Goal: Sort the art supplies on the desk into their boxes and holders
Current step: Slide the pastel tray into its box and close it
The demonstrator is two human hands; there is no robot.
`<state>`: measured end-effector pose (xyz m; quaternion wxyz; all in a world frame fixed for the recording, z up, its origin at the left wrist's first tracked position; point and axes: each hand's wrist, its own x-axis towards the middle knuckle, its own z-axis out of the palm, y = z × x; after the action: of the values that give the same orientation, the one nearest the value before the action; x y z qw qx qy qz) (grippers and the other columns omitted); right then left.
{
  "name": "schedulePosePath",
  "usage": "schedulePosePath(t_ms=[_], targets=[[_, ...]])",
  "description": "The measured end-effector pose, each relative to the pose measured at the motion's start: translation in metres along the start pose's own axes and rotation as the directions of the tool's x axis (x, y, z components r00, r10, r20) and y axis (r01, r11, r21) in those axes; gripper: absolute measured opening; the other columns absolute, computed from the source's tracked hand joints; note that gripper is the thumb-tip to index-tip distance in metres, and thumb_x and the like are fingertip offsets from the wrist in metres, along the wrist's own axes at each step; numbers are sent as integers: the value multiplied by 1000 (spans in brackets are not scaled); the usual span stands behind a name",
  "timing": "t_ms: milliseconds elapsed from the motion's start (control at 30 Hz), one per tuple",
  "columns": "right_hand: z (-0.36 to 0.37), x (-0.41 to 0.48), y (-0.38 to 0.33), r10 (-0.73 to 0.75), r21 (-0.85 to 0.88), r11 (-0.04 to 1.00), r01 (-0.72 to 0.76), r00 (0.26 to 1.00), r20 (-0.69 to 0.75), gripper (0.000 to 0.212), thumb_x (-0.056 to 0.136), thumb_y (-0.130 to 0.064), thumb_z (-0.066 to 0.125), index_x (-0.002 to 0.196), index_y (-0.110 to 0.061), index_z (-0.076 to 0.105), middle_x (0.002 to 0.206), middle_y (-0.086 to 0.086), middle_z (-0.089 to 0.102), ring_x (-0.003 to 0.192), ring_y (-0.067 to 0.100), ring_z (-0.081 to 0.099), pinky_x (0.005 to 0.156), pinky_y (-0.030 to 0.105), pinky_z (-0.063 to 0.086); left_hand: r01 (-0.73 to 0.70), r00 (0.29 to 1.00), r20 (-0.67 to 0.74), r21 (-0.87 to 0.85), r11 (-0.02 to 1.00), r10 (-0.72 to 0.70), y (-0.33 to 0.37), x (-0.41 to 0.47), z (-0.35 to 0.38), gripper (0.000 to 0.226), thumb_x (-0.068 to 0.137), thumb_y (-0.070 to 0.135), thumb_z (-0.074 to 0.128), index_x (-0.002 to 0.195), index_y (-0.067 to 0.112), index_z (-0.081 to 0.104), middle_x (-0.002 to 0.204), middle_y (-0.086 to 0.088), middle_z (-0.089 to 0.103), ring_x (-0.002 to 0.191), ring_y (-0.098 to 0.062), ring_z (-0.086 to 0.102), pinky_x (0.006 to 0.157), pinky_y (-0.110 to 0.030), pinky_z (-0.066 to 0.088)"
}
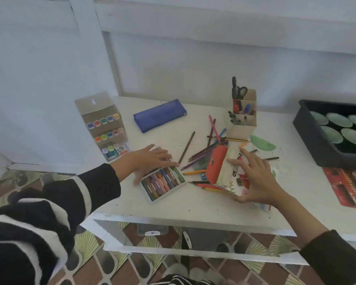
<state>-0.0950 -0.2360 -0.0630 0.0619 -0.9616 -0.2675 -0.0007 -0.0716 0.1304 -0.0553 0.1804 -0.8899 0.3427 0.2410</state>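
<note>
A white tray of oil pastels [152, 200] lies at the desk's front left. My left hand [150, 159] reaches over its far edge with straight fingers, fingertips touching the pastels. To the right, a red pouch [215, 165] leans against a white printed pastel box [233, 175]. My right hand [255, 177] is spread over that box, thumb at its near edge and fingertips on top. Several loose coloured pencils [195, 158] lie scattered between and behind them. One brown pencil [186, 148] lies apart.
At the back are a blue pencil case [159, 116], a cardboard marker display [105, 124] and a beige desk holder [243, 125] with scissors and pens. A black tray [302, 124] of green dishes and a red pencil tin [347, 186] sit at right.
</note>
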Motion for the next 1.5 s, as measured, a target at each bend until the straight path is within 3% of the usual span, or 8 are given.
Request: schedulePosePath(t_ms=[167, 367, 567, 733, 833, 1133, 1300, 1500], targets=[[4, -11, 5, -12, -30, 999, 14, 998, 59, 104, 45, -72, 64, 137, -42, 27, 156, 4, 13, 137, 32, 21, 102, 57, 25, 30, 996, -85, -112, 993, -40, 5, -4, 10, 133, 52, 47, 88, 150, 28, -1, 150, -8, 17, 138, -27, 16, 114, -45, 13], [8, -9, 8, -71, -38, 996, 77, 988, 139, 105, 47, -76, 64, 135, -47, 16, 157, 1, 7, 141, 31, 16, 109, 58, 19, 36, 979, -169, -405, 914, -114, 18, -15, 11, 128, 57, 46, 85, 148, 25, -1, 145, -7, 17, 133, -24, 16, 114, -41, 15], [6, -5, 2, -130, -11, 991, 133, 976, 173, 105, 47, -76, 65, 134, -49, 12, 157, -2, 2, 142, 28, 12, 108, 59, 20, -19, 948, -277, -537, 843, -156, 29, -31, -2, 128, 57, 44, 85, 148, 23, -2, 141, -4, 17, 129, -18, 16, 114, -36, 19], [1, -2, -7, -191, 40, 981, 187, 972, 136, 104, 46, -75, 66, 134, -46, 18, 157, -1, 6, 142, 28, 13, 111, 55, 17, -46, 931, -327, -551, 833, -164, 42, -32, -17, 126, 58, 43, 86, 148, 22, 0, 139, -4, 20, 127, -16, 18, 109, -29, 19], [-4, -1, -12, -229, 63, 973, 222, 964, 134, 103, 49, -75, 66, 133, -47, 15, 157, -5, 0, 143, 23, 7, 113, 49, 10, -45, 930, -329, -540, 841, -162, 52, -30, -22, 125, 59, 46, 85, 149, 23, 1, 139, -4, 20, 128, -17, 18, 111, -33, 21], [-18, 4, -28, -297, 229, 934, 274, 952, 70, 100, 52, -75, 69, 133, -50, 15, 156, -12, 0, 143, 15, 7, 114, 47, 15, 64, 920, -318, -455, 888, -229, 60, -29, -30, 127, 59, 56, 81, 150, 25, -1, 141, -9, 21, 130, -23, 20, 111, -44, 25], [-17, 9, -32, -349, 145, 931, 334, 933, 89, 101, 51, -75, 67, 133, -49, 14, 156, -7, 2, 143, 21, 9, 113, 45, 13, 117, 913, -316, -405, 907, -259, 59, -28, -29, 127, 57, 68, 74, 150, 27, -1, 142, -8, 22, 130, -23, 21, 108, -47, 26], [-15, 14, -29, -380, 90, 924, 372, 920, 93, 103, 50, -74, 66, 134, -43, 15, 156, -1, 8, 141, 24, 14, 110, 44, 15, 122, 910, -295, -480, 869, -291, 58, -25, -19, 121, 51, 81, 53, 150, 30, 5, 141, -4, 27, 128, -20, 25, 111, -53, 17]])
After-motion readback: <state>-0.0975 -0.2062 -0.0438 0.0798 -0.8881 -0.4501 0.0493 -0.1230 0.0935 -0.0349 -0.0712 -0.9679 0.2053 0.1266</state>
